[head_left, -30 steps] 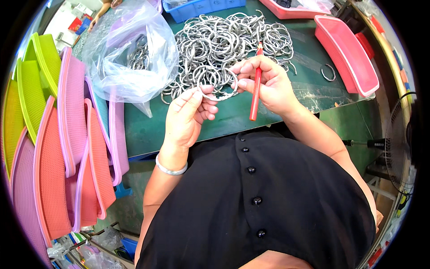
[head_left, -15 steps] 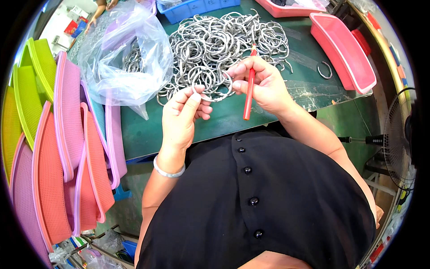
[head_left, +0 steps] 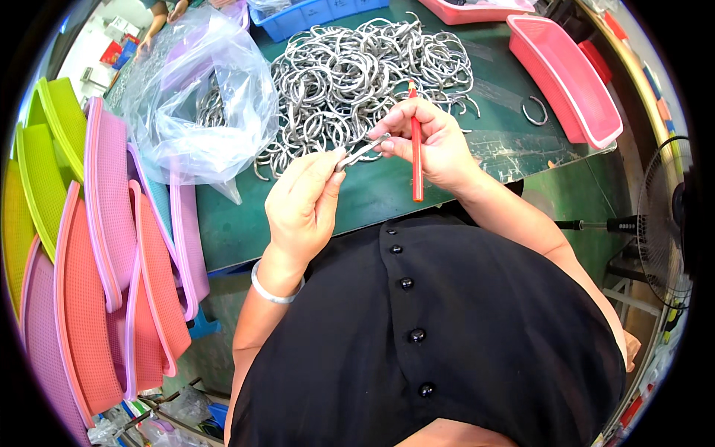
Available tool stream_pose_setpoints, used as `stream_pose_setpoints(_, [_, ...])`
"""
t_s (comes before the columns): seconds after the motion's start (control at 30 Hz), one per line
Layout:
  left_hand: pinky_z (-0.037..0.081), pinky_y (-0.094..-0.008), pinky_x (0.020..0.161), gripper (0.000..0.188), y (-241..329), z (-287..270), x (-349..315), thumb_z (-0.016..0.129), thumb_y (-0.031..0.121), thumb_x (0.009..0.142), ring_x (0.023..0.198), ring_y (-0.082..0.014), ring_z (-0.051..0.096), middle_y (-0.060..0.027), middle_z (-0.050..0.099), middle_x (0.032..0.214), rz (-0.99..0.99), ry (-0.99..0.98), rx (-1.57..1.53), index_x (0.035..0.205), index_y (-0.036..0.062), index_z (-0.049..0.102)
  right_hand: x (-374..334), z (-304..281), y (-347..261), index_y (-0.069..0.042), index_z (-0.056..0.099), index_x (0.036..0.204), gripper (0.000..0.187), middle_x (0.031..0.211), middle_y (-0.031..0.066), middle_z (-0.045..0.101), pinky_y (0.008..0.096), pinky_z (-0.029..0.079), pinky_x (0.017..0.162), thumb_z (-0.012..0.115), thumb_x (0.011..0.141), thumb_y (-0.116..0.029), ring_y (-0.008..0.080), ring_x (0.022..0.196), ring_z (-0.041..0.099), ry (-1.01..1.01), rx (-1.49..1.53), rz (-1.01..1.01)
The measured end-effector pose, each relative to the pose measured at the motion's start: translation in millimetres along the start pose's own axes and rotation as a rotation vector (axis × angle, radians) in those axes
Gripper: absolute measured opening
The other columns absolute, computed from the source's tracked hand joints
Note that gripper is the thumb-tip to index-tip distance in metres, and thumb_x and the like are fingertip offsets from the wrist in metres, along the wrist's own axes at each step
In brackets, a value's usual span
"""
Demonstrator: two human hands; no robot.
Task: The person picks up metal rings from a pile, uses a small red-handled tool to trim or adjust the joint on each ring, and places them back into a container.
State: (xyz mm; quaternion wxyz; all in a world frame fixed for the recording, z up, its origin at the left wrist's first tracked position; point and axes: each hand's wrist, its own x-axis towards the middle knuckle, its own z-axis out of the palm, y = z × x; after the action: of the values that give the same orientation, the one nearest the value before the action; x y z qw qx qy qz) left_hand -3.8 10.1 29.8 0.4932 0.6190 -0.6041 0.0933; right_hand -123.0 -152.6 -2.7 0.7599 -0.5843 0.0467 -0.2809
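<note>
Between my two hands, just in front of the heap, is a silvery open metal ring (head_left: 363,152), seen nearly edge-on. My left hand (head_left: 302,195) pinches its near end between thumb and fingers. The fingertips of my right hand (head_left: 434,141) hold its far end. A red pencil (head_left: 417,153) is also gripped in my right hand, slanting almost upright across the palm with its tip toward the heap. Behind both hands lies a large tangled heap of similar metal rings (head_left: 335,74) on the green table (head_left: 249,231).
One loose ring (head_left: 535,111) lies right of the heap, near a pink basket (head_left: 570,82). Left of the heap stands a clear plastic bag (head_left: 201,134) with rings inside. Colourful baskets (head_left: 93,298) are stacked at the left. Blue basket (head_left: 320,16) behind; fan (head_left: 663,223) at right.
The ring in my hands has turned from showing its curve to nearly edge-on. My left hand has rolled over and moved slightly right. The pencil stays in my right hand.
</note>
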Motion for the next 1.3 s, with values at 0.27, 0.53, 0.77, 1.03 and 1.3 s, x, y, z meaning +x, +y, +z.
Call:
stream_pose_setpoints(0.27, [0.050, -0.0280, 0.064, 0.021, 0, 0, 1, 0.062, -0.006, 0.077, 0.072, -0.0245, 0.062, -0.0150, 0.064, 0.085, 0.018, 0.025, 0.022, 0.098, -0.0036, 0.062, -1, 1, -2, -0.002, 0.056, 0.092, 0.016, 0.092, 0.0050, 0.062, 0.0253, 0.050, 0.077, 0.062, 0.079, 0.004, 0.0112, 0.085, 0.060, -0.017, -0.061, -0.093])
stream_pose_setpoints(0.53, [0.049, -0.0237, 0.065, 0.021, -20, 9, -14, 0.058, -0.004, 0.083, 0.073, -0.0139, 0.062, -0.0115, 0.064, 0.088, -0.249, 0.146, -0.194, 0.104, -0.0023, 0.062, -3, 7, -28, -0.001, 0.054, 0.090, 0.021, 0.087, 0.0112, 0.063, 0.0301, 0.052, 0.071, 0.061, 0.075, 0.012, 0.0215, 0.081, 0.064, -0.171, -0.630, -0.558])
stream_pose_setpoints(0.77, [0.050, -0.0220, 0.065, 0.023, -25, 20, -19, 0.054, 0.002, 0.088, 0.073, -0.0113, 0.061, -0.0088, 0.064, 0.087, -0.577, 0.128, -0.705, 0.110, -0.0049, 0.058, -1, 24, -41, -0.002, 0.058, 0.083, 0.019, 0.082, 0.0110, 0.064, 0.0302, 0.052, 0.060, 0.066, 0.068, 0.008, 0.0229, 0.069, 0.064, -0.285, -0.778, -0.799])
stream_pose_setpoints(1.03, [0.050, -0.0249, 0.069, 0.025, -22, 21, -14, 0.052, 0.005, 0.090, 0.076, -0.0139, 0.062, -0.0108, 0.065, 0.091, -0.691, 0.056, -0.855, 0.112, -0.0048, 0.056, 0, 24, -41, -0.002, 0.059, 0.084, 0.021, 0.081, 0.0113, 0.065, 0.0303, 0.052, 0.058, 0.066, 0.066, 0.006, 0.0233, 0.069, 0.064, -0.320, -0.842, -0.843])
stream_pose_setpoints(1.3, [0.052, -0.0268, 0.069, 0.025, -25, 21, -12, 0.053, 0.005, 0.089, 0.077, -0.0163, 0.063, -0.0122, 0.064, 0.093, -0.672, 0.095, -0.903, 0.113, -0.0032, 0.056, -1, 17, -39, -0.003, 0.059, 0.085, 0.022, 0.083, 0.0116, 0.065, 0.0306, 0.052, 0.059, 0.066, 0.065, 0.006, 0.0244, 0.072, 0.065, -0.296, -0.889, -0.796])
